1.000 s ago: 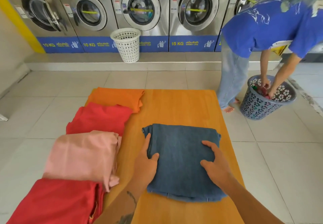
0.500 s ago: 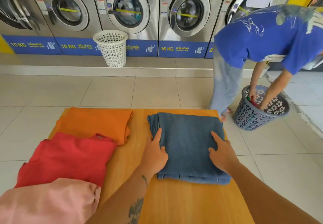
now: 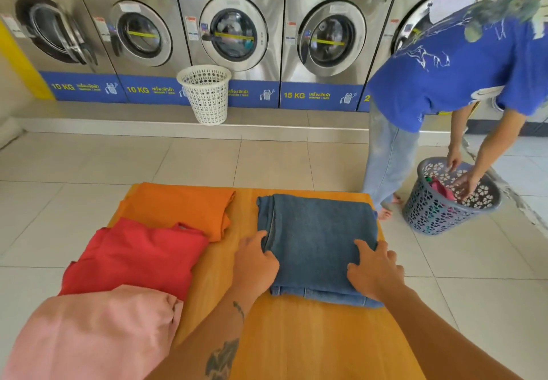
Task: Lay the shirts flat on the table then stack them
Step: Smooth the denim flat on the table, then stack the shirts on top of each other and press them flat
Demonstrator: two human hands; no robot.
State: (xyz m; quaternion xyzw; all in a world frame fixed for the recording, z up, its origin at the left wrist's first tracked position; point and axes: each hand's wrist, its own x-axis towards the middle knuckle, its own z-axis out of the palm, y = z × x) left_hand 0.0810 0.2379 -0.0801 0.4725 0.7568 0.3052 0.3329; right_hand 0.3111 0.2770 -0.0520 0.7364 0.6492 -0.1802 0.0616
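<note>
A folded blue denim shirt (image 3: 317,231) lies at the far right of the wooden table (image 3: 296,344). My left hand (image 3: 255,264) grips its left edge, fingers curled at the fold. Over on the near right part of the same shirt sits my right hand (image 3: 376,270), fingers reaching its right edge. Down the table's left side lie an orange shirt (image 3: 181,204) at the far end, a red shirt (image 3: 139,255) overlapping it, and a pink shirt (image 3: 98,329) nearest me.
A person in a blue top (image 3: 444,65) bends over a grey laundry basket (image 3: 439,210) on the floor right of the table. A white basket (image 3: 204,95) stands by the row of washing machines (image 3: 234,29) at the back.
Both hands slid the blue shirt away from me to the table's far end, level with the orange shirt. The view shifted forward, dropping the nearest red shirt from sight.
</note>
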